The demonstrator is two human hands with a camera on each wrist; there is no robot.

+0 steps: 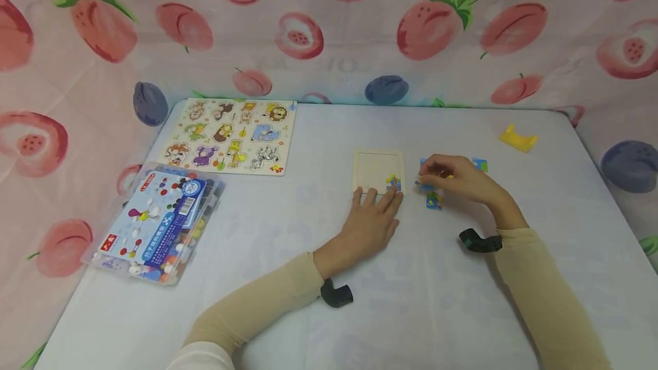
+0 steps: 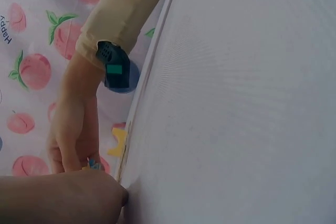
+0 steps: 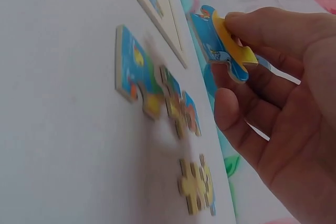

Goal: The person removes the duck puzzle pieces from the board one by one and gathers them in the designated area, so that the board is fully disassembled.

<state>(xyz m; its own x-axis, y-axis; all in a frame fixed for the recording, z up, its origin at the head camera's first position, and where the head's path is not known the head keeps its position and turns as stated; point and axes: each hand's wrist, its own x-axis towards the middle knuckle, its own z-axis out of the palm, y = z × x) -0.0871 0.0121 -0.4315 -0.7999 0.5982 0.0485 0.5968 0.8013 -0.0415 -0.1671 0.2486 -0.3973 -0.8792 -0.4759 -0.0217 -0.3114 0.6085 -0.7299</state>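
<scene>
A blue and yellow jigsaw piece [image 3: 210, 38] is pinched between the thumb and fingers of my right hand [image 1: 470, 184], raised above the table right of the wooden puzzle tray [image 1: 375, 165]. My left hand [image 1: 367, 236] lies palm down, fingers spread and fairly straight, with its fingertips on the tray's near edge. In the tray's near right corner is a colourful piece [image 1: 393, 180], partly covered by those fingers. Loose pieces lie under and around the right hand, among them a blue-green piece [image 1: 434, 201] and another piece [image 1: 480, 164] behind it.
An animal puzzle board [image 1: 241, 144] lies at the back left. In front of it is a clear plastic box [image 1: 205, 204] of coloured parts with a blue label. A yellow curved object [image 1: 518, 139] sits at the back right. A peach-print cloth [image 1: 329, 73] hangs behind the table.
</scene>
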